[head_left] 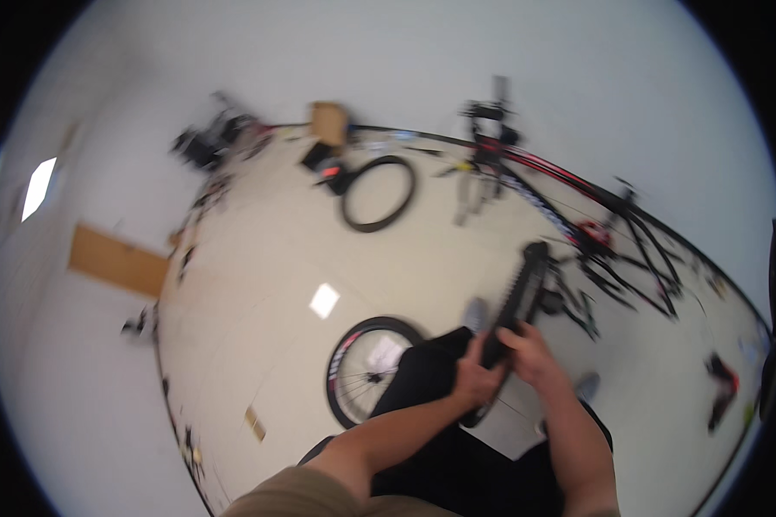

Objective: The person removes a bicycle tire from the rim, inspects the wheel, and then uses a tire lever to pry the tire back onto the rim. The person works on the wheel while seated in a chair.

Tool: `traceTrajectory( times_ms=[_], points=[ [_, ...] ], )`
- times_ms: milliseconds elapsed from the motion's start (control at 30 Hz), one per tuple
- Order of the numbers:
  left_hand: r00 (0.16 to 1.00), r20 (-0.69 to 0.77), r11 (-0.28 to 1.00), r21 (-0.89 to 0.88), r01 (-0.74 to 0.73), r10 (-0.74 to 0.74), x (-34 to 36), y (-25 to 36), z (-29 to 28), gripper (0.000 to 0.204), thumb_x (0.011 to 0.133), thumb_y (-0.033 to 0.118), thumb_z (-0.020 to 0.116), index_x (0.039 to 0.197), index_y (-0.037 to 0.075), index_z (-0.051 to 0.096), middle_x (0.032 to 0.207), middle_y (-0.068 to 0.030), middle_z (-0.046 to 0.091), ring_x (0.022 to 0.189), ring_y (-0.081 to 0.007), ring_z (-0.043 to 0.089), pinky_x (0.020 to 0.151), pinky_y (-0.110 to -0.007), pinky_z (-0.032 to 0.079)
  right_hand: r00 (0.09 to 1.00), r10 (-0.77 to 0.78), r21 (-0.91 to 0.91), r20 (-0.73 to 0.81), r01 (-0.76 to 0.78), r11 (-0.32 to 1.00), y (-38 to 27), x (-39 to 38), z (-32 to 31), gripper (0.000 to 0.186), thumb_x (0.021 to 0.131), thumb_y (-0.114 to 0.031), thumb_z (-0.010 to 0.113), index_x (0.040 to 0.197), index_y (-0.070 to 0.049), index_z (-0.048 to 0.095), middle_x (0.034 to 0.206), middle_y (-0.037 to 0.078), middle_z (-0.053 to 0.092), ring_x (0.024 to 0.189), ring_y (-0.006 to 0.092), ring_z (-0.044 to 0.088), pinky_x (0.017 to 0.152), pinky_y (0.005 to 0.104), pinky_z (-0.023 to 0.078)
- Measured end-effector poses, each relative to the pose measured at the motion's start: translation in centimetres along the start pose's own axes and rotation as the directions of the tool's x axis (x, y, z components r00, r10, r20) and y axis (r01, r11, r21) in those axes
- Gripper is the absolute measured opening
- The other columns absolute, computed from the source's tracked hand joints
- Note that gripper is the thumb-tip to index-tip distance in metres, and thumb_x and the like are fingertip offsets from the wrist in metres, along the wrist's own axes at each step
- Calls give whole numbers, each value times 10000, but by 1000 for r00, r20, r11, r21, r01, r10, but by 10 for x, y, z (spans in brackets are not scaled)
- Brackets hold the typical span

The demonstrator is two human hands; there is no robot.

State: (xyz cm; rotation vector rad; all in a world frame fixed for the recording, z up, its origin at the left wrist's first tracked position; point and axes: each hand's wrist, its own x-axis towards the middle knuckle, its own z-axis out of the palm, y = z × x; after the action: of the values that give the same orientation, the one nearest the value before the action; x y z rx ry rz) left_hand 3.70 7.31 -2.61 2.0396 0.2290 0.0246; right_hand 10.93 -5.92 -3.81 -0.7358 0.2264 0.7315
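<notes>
A black bicycle tyre point(521, 293) with a knobbed tread stands nearly edge-on in front of me, tilted with its top to the right. My left hand point(477, 377) is closed round its near left side. On the other side my right hand point(528, 351) grips the same tyre, the thumb lying over the tread. From this angle I cannot tell whether a rim sits inside it. Just left of my legs, a spoked bicycle wheel point(333, 370) lies on the floor, partly covered by my dark trousers.
A black and red bicycle frame point(569, 179) without wheels leans along the wall at the right. Another loose tyre point(345, 205) lies farther off, near a cardboard box point(328, 122). A brown board point(119, 260) is at the left wall, a small tan block point(255, 424) on the floor.
</notes>
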Motion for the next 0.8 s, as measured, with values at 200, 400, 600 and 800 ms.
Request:
traceTrajectory(
  times_ms=[200, 400, 600, 800],
  points=[
    [996, 44, 983, -163, 86, -80, -5, -46, 19, 611, 867, 149, 766, 1379, -5, 469, 1133, -132, 670, 991, -175, 639, 876, -331, 529, 998, -61, 2, 21, 61, 998, 17, 6, -17, 412, 880, -145, 733, 1189, 93, 602, 1103, 135, 655, 1009, 229, 618, 911, 366, 495],
    [997, 50, 975, -209, 76, -67, -4, -35, 11, 578, 855, 109, 776, 1342, -25, 496, 1118, -98, 656, 975, -153, 623, 873, -305, 519, 999, -42, 50, 12, 41, 998, 16, 5, -8, 421, 886, -111, 722, 1216, 103, 571, 1139, 157, 635, 1042, 242, 612, 938, 363, 481],
    [998, 53, 986, -160, 46, -38, -3, -35, 5, 560, 845, 112, 769, 1317, -29, 503, 1070, -112, 666, 951, -158, 627, 859, -307, 519, 999, -34, 56, 15, 34, 998, 9, -1, 0, 398, 901, -110, 701, 1209, 106, 571, 1133, 168, 635, 1018, 246, 624, 926, 379, 506],
    [997, 51, 975, -213, 69, -59, -3, -26, 3, 437, 863, 71, 742, 1231, -13, 522, 994, -74, 643, 813, -140, 620, 713, -287, 528, 998, -55, -35, 7, 55, 998, 7, -3, 4, 378, 890, -122, 710, 1173, 106, 606, 1096, 161, 645, 982, 241, 620, 871, 369, 504]
  ],
)
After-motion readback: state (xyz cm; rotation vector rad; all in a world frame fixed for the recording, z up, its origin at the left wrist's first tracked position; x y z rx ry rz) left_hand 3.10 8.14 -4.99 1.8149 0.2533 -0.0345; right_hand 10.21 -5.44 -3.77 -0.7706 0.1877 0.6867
